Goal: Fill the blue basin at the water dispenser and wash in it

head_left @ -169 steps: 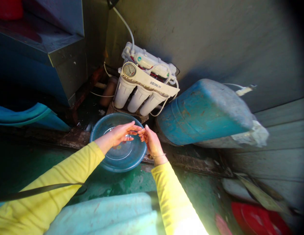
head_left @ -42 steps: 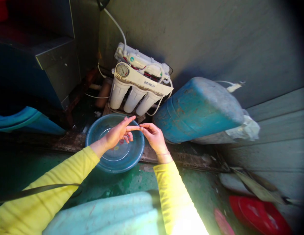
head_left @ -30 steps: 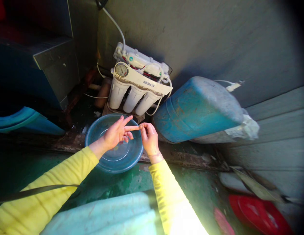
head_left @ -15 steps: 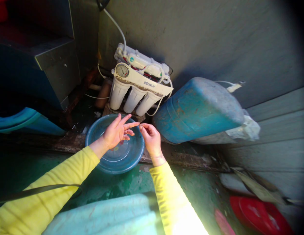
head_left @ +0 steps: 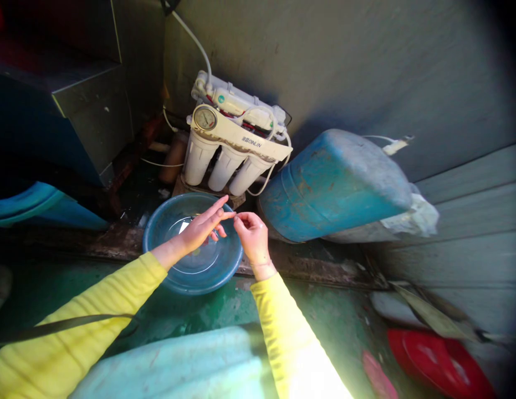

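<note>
Over the basin, my left hand (head_left: 203, 228) is open, its fingers stretched out to the right and one of them reaching farthest. The thumb and forefinger of my right hand (head_left: 253, 237) are pinched together at the tip of that finger. Whether something small lies between them I cannot make out. Below both hands stands a round blue plastic basin (head_left: 171, 277) with clear water in it. A few small pale, yellowish and reddish shapes show under my left hand, too small to name.
A white water filter unit (head_left: 236, 145) with a gauge and hoses stands behind the basin. To its right leans a big blue plastic barrel (head_left: 324, 185). A metal cabinet (head_left: 95, 111) is at left, a red plastic thing (head_left: 436, 360) at lower right, on the wet green floor (head_left: 316, 316).
My left hand has turned so that its fingers lie closer together, with the thumb nearer them. My right hand stays pinched at the fingertip. The view has shifted slightly.
</note>
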Tool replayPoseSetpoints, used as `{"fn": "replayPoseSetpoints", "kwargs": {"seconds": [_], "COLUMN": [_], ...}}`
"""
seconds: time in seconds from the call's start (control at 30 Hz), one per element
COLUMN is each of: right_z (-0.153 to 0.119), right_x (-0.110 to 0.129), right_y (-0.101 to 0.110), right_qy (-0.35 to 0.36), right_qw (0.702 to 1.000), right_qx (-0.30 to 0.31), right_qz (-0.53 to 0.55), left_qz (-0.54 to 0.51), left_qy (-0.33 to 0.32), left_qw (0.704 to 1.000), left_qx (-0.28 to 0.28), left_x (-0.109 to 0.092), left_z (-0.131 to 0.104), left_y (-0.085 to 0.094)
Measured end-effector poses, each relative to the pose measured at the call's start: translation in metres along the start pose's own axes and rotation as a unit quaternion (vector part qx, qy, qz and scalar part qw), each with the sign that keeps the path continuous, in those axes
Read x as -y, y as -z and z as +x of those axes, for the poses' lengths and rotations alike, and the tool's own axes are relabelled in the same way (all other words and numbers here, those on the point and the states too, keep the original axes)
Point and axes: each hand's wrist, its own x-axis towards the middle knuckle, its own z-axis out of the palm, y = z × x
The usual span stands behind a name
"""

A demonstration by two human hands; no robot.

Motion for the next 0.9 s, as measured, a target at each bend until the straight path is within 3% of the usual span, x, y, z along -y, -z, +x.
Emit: {"fn": "replayPoseSetpoints", "kwargs": {"seconds": [0.37, 0.53, 0.73, 0.9], "right_z": [0.006, 0.005, 0.005, 0.006], "right_x": [0.001, 0.002, 0.006, 0.002], "right_y": [0.004, 0.004, 0.005, 0.004], "right_qy": [-0.078, -0.092, -0.087, -0.089], "right_qw": [0.977, 0.971, 0.976, 0.982], "right_qx": [0.072, 0.08, 0.063, 0.06], "right_qz": [0.185, 0.204, 0.187, 0.158], "left_qz": [-0.117, -0.144, -0.057, 0.116], "left_qy": [0.032, 0.038, 0.004, -0.058], "left_qw": [0.992, 0.989, 0.998, 0.991], "left_qx": [0.022, 0.024, 0.004, -0.009], "left_x": [-0.012, -0.016, -0.013, -0.008], "left_z": [0.005, 0.003, 0.005, 0.002], "left_y": [0.01, 0.011, 0.009, 0.005]}}
